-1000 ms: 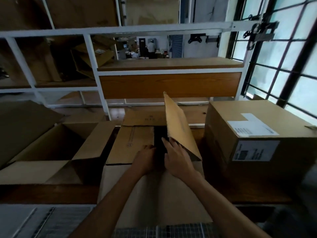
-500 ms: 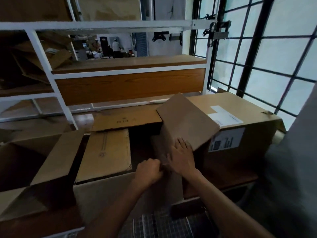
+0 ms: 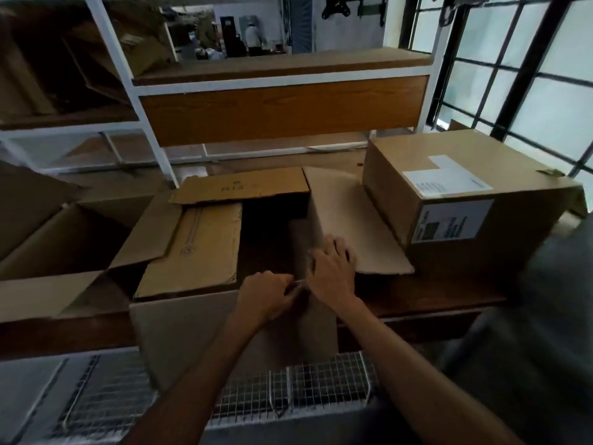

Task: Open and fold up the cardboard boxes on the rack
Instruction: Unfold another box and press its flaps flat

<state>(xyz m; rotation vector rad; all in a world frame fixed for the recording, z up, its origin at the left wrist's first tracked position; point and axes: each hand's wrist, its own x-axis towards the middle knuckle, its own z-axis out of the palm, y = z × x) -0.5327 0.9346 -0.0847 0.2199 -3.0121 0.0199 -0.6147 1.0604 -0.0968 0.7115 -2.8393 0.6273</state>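
1. Middle cardboard box [image 3: 199,329] at the front edge of the rack shelf [image 3: 426,293], top open, front face overhanging that edge.
2. Left hand [image 3: 266,295] closed, pinching the box's front rim; right hand [image 3: 333,268] just beside it, fingers spread flat, pressing on the right flap [image 3: 359,226].
3. Right flap folded outward, touching the sealed box [image 3: 465,203] at the shelf's right end.
4. Rear flap [image 3: 240,187] marked with faint writing, perhaps "R13"; left flap [image 3: 195,248] lying nearly flat.
5. Sealed box carrying a white label [image 3: 447,176] on top and another label [image 3: 452,224] on its front; print too small to read.
6. Opened empty box [image 3: 48,252] at the shelf's left end.
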